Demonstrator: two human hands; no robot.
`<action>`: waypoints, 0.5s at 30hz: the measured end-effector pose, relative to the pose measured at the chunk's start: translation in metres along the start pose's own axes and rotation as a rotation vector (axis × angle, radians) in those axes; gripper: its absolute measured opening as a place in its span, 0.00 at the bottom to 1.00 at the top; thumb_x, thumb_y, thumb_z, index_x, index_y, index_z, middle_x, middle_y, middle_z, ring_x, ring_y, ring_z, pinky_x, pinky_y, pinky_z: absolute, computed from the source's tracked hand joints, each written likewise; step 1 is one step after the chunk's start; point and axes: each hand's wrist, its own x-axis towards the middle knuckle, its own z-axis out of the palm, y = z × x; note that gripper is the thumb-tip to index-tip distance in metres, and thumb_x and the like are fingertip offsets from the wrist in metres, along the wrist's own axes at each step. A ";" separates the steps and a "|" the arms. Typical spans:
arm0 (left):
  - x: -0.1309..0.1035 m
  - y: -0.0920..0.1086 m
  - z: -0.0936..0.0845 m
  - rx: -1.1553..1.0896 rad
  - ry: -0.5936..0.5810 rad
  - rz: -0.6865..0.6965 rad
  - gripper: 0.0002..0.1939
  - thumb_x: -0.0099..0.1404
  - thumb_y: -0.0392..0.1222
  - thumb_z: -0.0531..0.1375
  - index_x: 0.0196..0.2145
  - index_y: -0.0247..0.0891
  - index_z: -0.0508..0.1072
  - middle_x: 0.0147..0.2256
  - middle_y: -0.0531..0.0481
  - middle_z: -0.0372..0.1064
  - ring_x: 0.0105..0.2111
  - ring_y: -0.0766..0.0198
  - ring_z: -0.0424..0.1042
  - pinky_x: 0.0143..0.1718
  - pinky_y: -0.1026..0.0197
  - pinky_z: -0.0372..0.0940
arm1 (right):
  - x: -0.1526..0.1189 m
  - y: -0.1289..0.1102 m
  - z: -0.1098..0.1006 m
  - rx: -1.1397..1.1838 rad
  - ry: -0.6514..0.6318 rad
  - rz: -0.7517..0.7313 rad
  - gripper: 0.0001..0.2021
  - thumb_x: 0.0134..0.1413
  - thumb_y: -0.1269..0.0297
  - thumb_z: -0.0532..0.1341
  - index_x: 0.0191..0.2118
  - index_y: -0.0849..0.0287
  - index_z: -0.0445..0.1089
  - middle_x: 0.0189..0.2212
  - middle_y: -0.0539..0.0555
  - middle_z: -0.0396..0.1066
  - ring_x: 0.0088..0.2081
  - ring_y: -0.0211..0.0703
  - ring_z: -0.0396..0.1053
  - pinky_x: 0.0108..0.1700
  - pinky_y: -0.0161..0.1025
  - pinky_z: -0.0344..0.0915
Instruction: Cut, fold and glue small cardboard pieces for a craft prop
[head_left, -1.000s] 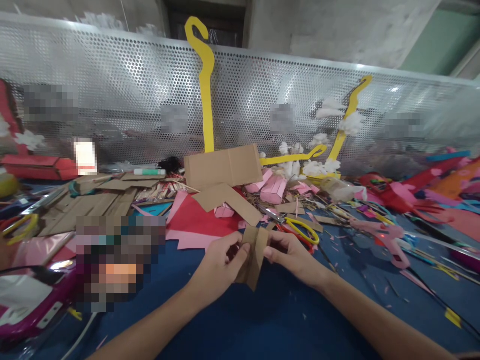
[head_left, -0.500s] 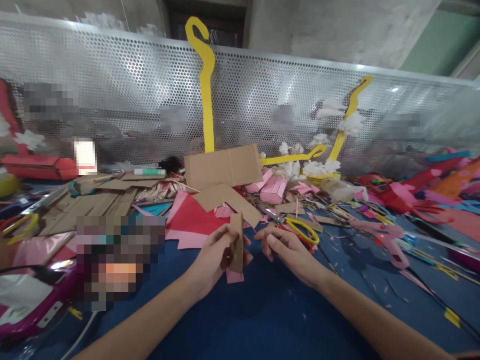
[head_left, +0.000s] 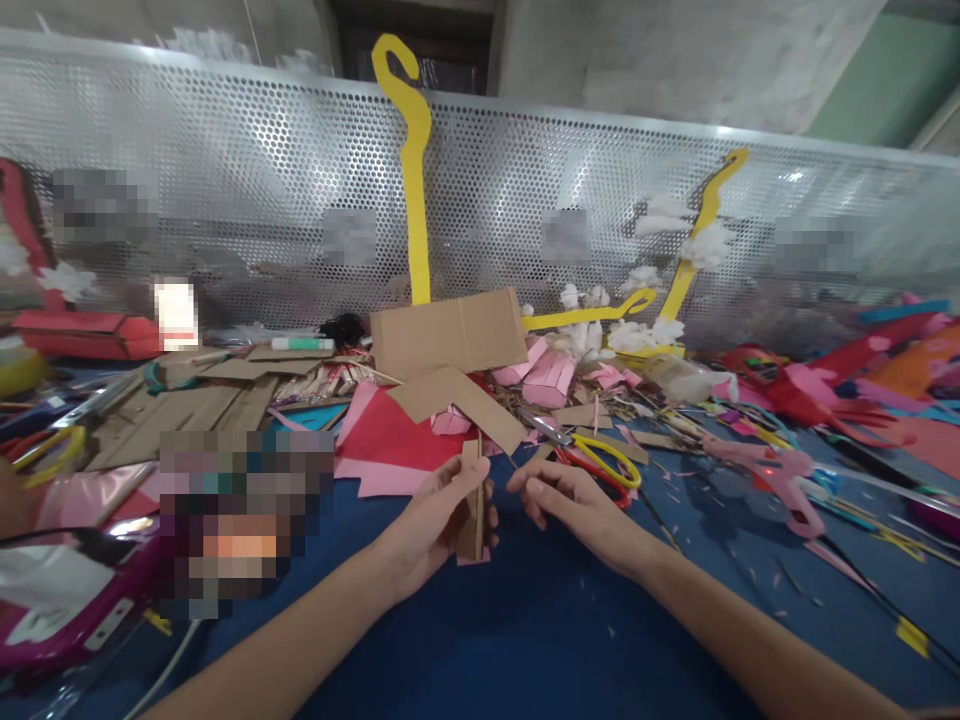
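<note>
My left hand is closed around a small folded strip of brown cardboard, held upright over the blue table. Its thumb lies along the strip's upper part, and fingertips show on the far side. A bit of pink paper peeks out at the strip's lower end. Just to the right, apart from the strip, my right hand hovers with loosely curled fingers and nothing visible between them. Behind that hand lie scissors with yellow and red handles.
Cardboard pieces and red paper lie ahead, below a yellow hook-topped strip. A pink glue gun rests at right among scraps. Flat cardboard is piled at left. A perforated metal panel stands behind.
The cardboard strip has turned and tilted slightly in my left hand, and its thumb has moved up onto the strip's top. My right hand has barely moved.
</note>
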 end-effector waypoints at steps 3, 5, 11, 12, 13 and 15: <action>0.002 0.000 0.000 -0.027 0.037 0.006 0.17 0.63 0.50 0.68 0.43 0.39 0.70 0.33 0.52 0.69 0.27 0.65 0.71 0.28 0.61 0.71 | 0.000 0.001 0.000 -0.003 0.000 0.008 0.19 0.65 0.49 0.61 0.45 0.61 0.74 0.27 0.49 0.65 0.28 0.35 0.63 0.33 0.35 0.58; 0.002 0.002 0.000 -0.044 0.053 -0.001 0.15 0.64 0.49 0.67 0.41 0.37 0.70 0.32 0.52 0.69 0.27 0.66 0.69 0.28 0.63 0.69 | 0.000 0.002 -0.001 -0.007 -0.007 0.007 0.18 0.66 0.49 0.60 0.45 0.61 0.74 0.27 0.49 0.66 0.28 0.36 0.63 0.33 0.35 0.58; -0.005 0.014 0.006 -0.171 -0.006 -0.047 0.12 0.70 0.49 0.59 0.39 0.36 0.71 0.29 0.53 0.63 0.24 0.67 0.63 0.28 0.62 0.65 | 0.000 0.004 -0.001 0.008 -0.022 0.008 0.17 0.66 0.50 0.60 0.45 0.61 0.74 0.27 0.48 0.65 0.28 0.35 0.63 0.33 0.35 0.58; -0.006 0.016 0.007 -0.194 -0.014 -0.055 0.12 0.71 0.49 0.57 0.39 0.36 0.71 0.29 0.54 0.61 0.23 0.67 0.62 0.28 0.62 0.64 | 0.000 0.003 -0.001 0.007 -0.022 0.008 0.17 0.66 0.51 0.60 0.45 0.61 0.74 0.27 0.48 0.65 0.28 0.35 0.63 0.33 0.35 0.58; -0.006 0.018 0.008 -0.213 -0.018 -0.061 0.12 0.71 0.48 0.56 0.40 0.36 0.71 0.28 0.54 0.60 0.23 0.67 0.61 0.27 0.62 0.64 | 0.000 0.002 0.000 0.004 -0.022 0.007 0.17 0.66 0.51 0.60 0.46 0.61 0.74 0.27 0.48 0.66 0.28 0.35 0.63 0.33 0.34 0.58; -0.007 0.019 0.009 -0.236 -0.019 -0.070 0.12 0.71 0.48 0.55 0.40 0.37 0.71 0.27 0.55 0.59 0.22 0.67 0.59 0.27 0.62 0.63 | 0.000 0.001 0.000 -0.001 -0.026 0.003 0.17 0.66 0.51 0.60 0.46 0.61 0.74 0.27 0.48 0.65 0.28 0.35 0.63 0.33 0.34 0.58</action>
